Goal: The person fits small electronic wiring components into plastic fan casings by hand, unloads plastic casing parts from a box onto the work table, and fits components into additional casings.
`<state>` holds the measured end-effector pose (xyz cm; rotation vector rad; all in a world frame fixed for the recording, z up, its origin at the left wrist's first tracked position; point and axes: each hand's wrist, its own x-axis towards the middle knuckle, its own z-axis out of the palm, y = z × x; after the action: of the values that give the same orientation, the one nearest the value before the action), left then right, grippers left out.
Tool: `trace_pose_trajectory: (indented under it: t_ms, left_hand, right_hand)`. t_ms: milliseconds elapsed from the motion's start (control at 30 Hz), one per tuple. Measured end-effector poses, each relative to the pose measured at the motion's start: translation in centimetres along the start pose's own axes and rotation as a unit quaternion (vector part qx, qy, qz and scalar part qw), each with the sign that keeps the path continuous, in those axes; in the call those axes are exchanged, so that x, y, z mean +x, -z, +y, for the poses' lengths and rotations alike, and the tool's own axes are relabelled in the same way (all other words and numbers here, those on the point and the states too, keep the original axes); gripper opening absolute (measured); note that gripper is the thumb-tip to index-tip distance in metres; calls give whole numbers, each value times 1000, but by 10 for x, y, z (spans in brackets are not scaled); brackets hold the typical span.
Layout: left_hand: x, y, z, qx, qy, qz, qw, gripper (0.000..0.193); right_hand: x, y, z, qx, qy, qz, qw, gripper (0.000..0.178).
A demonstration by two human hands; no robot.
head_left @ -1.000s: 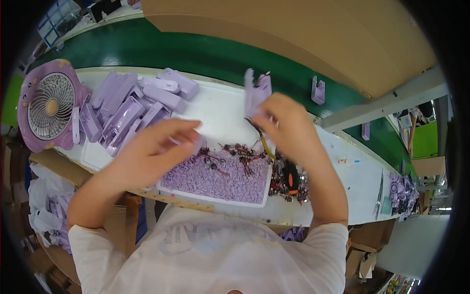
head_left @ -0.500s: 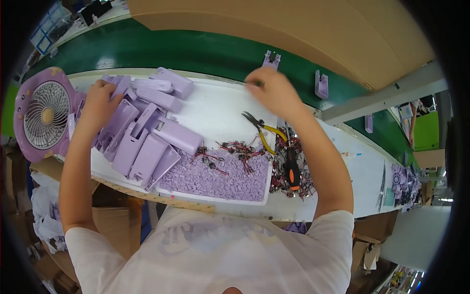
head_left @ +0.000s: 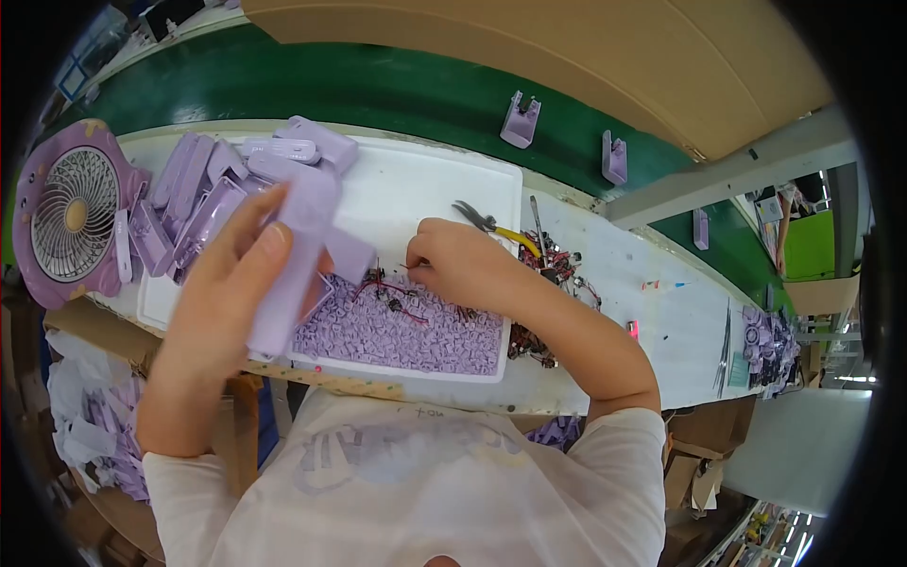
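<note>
My left hand (head_left: 225, 283) is wrapped round a long pale purple plastic housing (head_left: 295, 250), raised and tilted over the left part of the white tray (head_left: 425, 170). Low over the same tray, my right hand (head_left: 452, 260) has its fingers pinched together beside small circuit pieces with red wires (head_left: 395, 304). What is between those fingertips is too small to make out. Beneath lies a bed of many tiny purple plastic pieces (head_left: 406, 345). More purple housings (head_left: 179, 180) are heaped behind my left hand.
A purple fan (head_left: 76, 213) stands at the far left. Yellow-handled pliers (head_left: 487, 225), a partly hidden screwdriver (head_left: 538, 227) and a wired-parts pile (head_left: 567, 274) are by my right forearm. Housings (head_left: 521, 121) sit on the green belt (head_left: 397, 90), under a large cardboard box (head_left: 567, 33).
My left hand has lifted a housing off the heap and brought it nearer. My right hand has come back from the belt to the tray, leaving a housing standing on the belt.
</note>
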<state>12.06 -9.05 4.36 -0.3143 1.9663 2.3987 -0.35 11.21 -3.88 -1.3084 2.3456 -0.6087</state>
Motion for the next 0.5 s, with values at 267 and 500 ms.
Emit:
trace_pose_trajectory:
  t_ms: [267,500]
  left_hand:
    - [-22,-27,-42,-183,221,-32,957,44]
    - [-4,-50,-64,-253,211,-23,944,41]
  right_hand:
    - [-13,15,0,310,-84,98,942,10]
    - [-28,17,-9,485,-163,89,854,12]
